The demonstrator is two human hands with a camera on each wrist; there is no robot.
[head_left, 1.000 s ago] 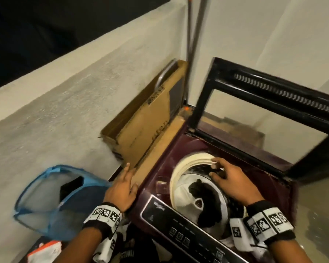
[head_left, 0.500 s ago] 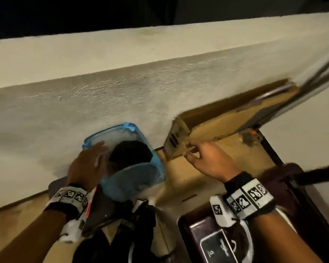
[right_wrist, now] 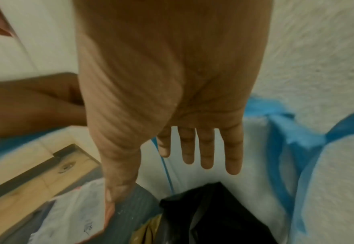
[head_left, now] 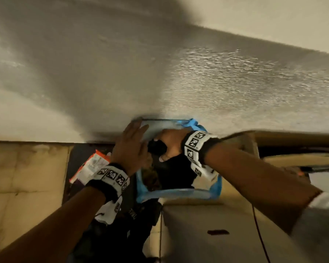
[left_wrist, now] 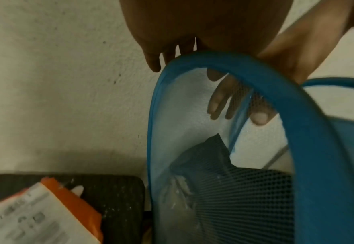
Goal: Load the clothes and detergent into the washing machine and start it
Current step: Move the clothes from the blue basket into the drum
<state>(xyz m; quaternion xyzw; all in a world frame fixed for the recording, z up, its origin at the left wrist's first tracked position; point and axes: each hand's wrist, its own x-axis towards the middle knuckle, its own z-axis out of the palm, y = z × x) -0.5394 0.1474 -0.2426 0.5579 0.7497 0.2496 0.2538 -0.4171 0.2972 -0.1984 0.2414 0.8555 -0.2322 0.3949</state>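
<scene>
A blue mesh laundry basket [head_left: 179,193] stands against the wall with black clothes [head_left: 176,173] inside. My left hand [head_left: 136,138] rests with straight fingers on the basket's left rim [left_wrist: 230,65]. My right hand [head_left: 168,142] reaches into the basket mouth. In the right wrist view its fingers [right_wrist: 206,151] are straight and hold nothing, just above a black garment [right_wrist: 211,214] and beside a white one [right_wrist: 73,209]. An orange and white detergent packet [head_left: 91,165] lies on a dark mat left of the basket. The washing machine is out of view.
A rough plastered wall [head_left: 169,76] rises right behind the basket. A cardboard box [head_left: 253,142] lies to the right. Dark clothing [head_left: 122,236] is heaped on the tiled floor [head_left: 23,186] below my left arm, and a thin cable [head_left: 258,230] runs at lower right.
My view swung from the machine to the basket. The left hand moved from the machine's edge to the basket rim. The right hand left the drum, passed the box and entered the basket.
</scene>
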